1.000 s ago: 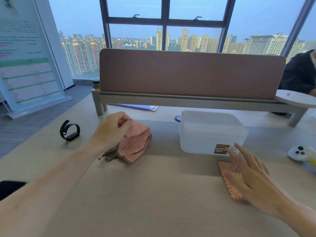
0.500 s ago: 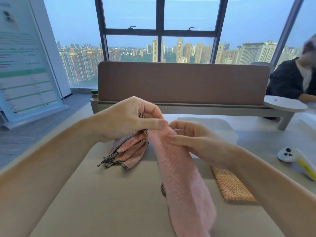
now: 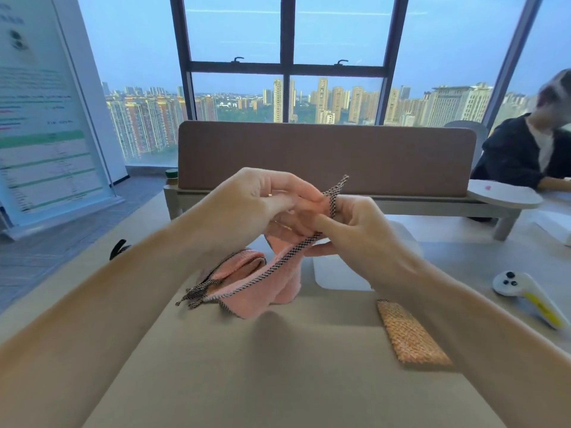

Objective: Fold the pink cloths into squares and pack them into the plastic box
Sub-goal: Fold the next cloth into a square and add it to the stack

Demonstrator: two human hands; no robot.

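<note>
Fuzzy pink cloth (image 3: 259,296), checkered hem (image 3: 278,266), in pinch grip of left hand (image 3: 258,205), right hand (image 3: 364,239).

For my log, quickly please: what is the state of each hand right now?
Left hand: pinches the top edge of the pink cloth.
Right hand: fingers curled round the same cloth.

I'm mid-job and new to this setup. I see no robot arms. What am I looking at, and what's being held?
No machine here: a person works bare-handed, and the one camera sits on their head, looking forward and down. The left hand and right hand pinch a pink cloth by its checked edge above the table. On it lie a pile of more cloths, one folded cloth, the plastic box behind the right hand, and a white controller.
</note>
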